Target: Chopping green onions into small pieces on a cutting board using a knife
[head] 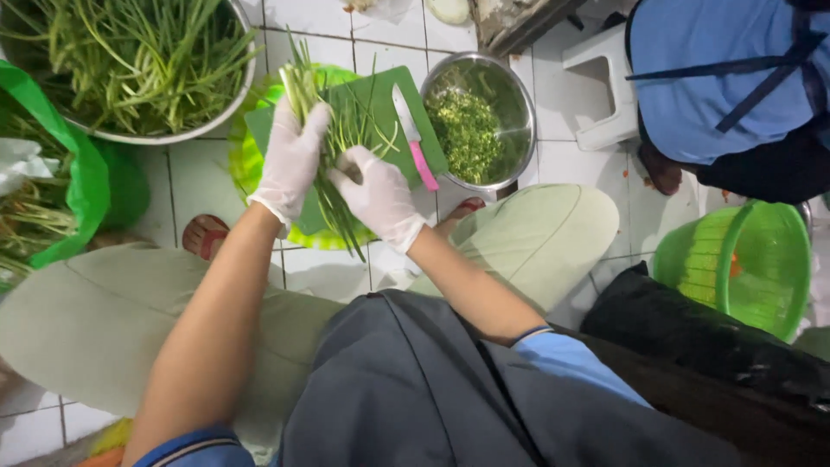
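Greens are filling a big metal basin [186, 130] at upper left, well apart from the hands. Chopped greens are sitting in a smaller steel bowl [519, 104] beside the green cutting board [389, 99]. Left hand [292, 160] and right hand [379, 195] are both gripping a bunch of green stalks [333, 138] over that board. A pink-handled knife [415, 138] is lying just beside.

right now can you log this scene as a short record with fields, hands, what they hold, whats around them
left hand: gloved left hand grips the upper part of a bunch of green chives
right hand: gloved right hand clasps the same bunch lower down
work surface: green cutting board on a green plastic basket lid
tool: pink-handled knife lying on the board, untouched
right of board: steel bowl of chopped greens
upper left: large steel bowl of uncut chives
far right: green plastic basket, another person in a blue top
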